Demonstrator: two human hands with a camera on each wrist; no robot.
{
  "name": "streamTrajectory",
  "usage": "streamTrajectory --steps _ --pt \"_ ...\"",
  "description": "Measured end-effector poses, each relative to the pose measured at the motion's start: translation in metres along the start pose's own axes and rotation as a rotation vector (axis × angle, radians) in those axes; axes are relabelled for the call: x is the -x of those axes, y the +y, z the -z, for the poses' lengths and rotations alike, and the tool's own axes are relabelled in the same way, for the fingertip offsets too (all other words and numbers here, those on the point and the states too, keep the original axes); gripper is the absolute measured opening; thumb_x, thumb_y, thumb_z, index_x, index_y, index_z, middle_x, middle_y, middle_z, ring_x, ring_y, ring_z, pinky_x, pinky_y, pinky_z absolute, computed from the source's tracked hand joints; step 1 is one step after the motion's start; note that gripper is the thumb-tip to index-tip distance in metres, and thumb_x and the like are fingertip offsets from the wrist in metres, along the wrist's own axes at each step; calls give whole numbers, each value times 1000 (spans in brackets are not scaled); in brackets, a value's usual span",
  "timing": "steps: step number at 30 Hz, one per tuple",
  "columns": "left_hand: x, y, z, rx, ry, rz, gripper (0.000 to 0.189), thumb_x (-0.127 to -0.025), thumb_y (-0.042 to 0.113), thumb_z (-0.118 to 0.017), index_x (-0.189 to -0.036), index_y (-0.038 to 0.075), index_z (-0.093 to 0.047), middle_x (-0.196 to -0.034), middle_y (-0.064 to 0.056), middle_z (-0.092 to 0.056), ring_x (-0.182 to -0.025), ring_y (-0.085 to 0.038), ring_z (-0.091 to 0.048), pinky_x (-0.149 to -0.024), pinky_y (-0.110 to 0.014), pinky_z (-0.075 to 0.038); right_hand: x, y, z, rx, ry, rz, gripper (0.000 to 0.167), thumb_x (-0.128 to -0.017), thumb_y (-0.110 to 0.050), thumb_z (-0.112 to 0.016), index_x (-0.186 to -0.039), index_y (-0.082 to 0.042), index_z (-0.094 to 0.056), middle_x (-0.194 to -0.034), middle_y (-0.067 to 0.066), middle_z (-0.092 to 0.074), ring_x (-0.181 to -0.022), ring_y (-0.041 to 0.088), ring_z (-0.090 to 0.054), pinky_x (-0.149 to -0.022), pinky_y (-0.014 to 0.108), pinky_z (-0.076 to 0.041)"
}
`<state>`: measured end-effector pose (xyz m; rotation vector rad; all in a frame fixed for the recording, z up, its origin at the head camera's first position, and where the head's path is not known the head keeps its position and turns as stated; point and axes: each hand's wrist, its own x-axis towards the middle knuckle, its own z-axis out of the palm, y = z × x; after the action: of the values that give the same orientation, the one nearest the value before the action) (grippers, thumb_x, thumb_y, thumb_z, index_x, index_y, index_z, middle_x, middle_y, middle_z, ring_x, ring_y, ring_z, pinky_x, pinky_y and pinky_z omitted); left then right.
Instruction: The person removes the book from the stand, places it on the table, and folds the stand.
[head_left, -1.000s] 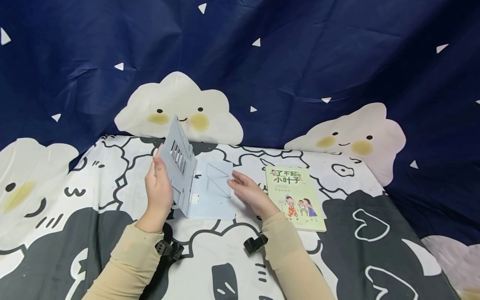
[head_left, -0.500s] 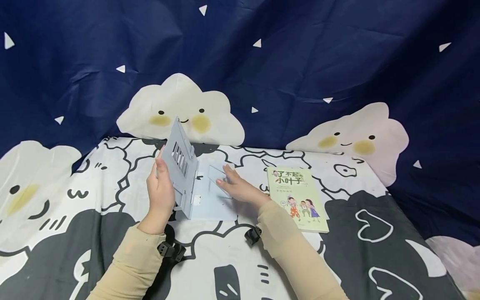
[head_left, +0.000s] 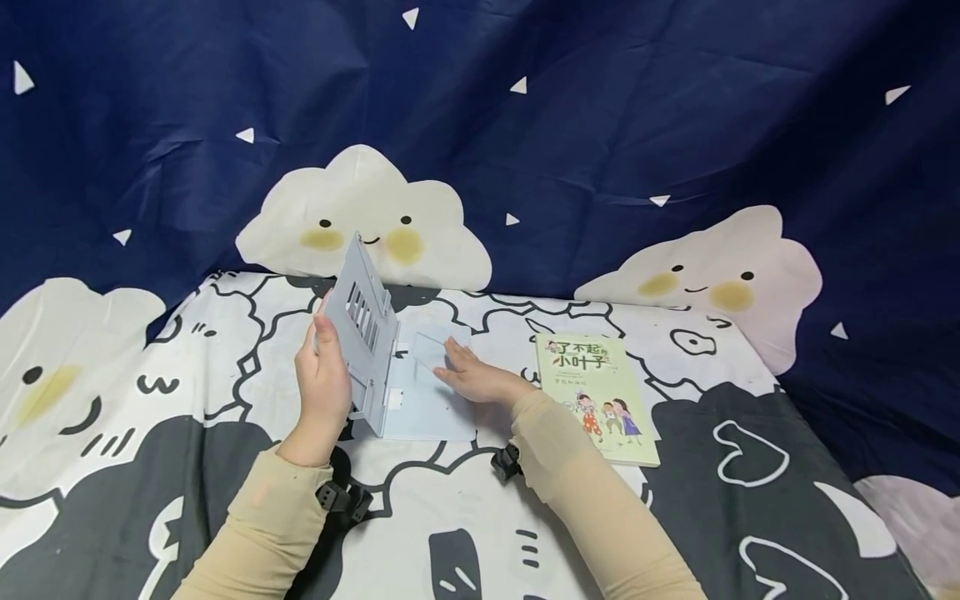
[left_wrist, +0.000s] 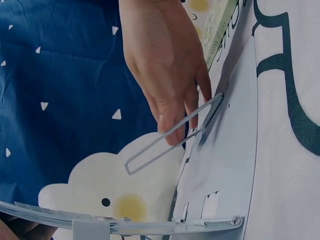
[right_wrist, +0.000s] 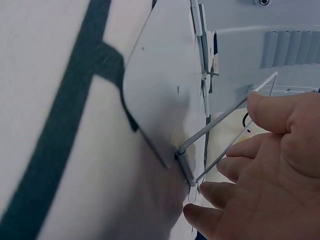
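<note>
A light blue folding metal book stand [head_left: 375, 367] stands on the patterned cloth, its slotted panel raised on the left and its flat base [head_left: 427, 421] lying to the right. My left hand [head_left: 324, 383] grips the outer edge of the raised panel, thumb on the near face; its other fingers are mostly hidden behind. A wire support [right_wrist: 215, 123] tilts up from the base. Against that wire rests my right hand [head_left: 483, 375], its fingers fairly straight. In the right wrist view the thumb touches the wire near its top, with the other fingers beside the frame's far arm.
To the right of the stand lies a green illustrated book [head_left: 596, 400], close to the right forearm. A black-and-white cartoon cloth [head_left: 247, 367] covers the surface. Behind hangs a dark blue curtain [head_left: 450, 83] with cloud faces.
The right hand has moved left from the base's right edge, over the base to the wire support, which tilts up more. The left hand keeps its grip on the raised panel.
</note>
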<state>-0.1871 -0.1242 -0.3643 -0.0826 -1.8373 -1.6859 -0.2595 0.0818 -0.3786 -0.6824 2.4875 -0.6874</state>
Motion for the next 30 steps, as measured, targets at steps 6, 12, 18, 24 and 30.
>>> streamTrajectory --steps 6,12,18,24,30 --pt "0 0 0 17 -10 6 54 -109 38 -24 -152 10 -39 -154 -10 -44 -143 -25 -40 -119 -40 -31 -2 3 -1 32 -42 -35 69 -107 -33 -35 -157 3 -3 -166 16 5 -154 32 6 -126 43 0" --pt "0 -2 -1 59 -25 -7 54 -109 38 -24 -152 8 -38 -155 -11 -43 -145 -25 -38 -120 -39 -30 -2 6 -2 101 -80 -38 70 -105 -30 -41 -157 3 -8 -167 15 1 -155 32 5 -126 42 -1" --pt "0 -3 -1 61 -26 -13 54 -109 37 -24 -152 8 -39 -154 -11 -44 -145 -25 -38 -120 -40 -30 -3 9 -4 96 -70 -30 69 -104 -28 -44 -157 3 -12 -167 15 -1 -155 33 4 -126 44 -2" --pt "1 -2 -1 24 -37 24 54 -108 41 -26 -154 14 -37 -155 -8 -42 -144 -26 -39 -119 -42 -31 -1 15 -5 -106 -8 -69 68 -104 -27 -43 -158 -3 -11 -167 10 -4 -155 26 3 -126 42 -2" --pt "2 0 -2 -46 -61 25 53 -108 42 -26 -155 19 -36 -153 -10 -45 -142 -26 -42 -117 -43 -34 8 16 -6 -288 70 -92 63 -105 -28 -43 -159 -7 -17 -167 8 -12 -155 24 -7 -126 41 -7"
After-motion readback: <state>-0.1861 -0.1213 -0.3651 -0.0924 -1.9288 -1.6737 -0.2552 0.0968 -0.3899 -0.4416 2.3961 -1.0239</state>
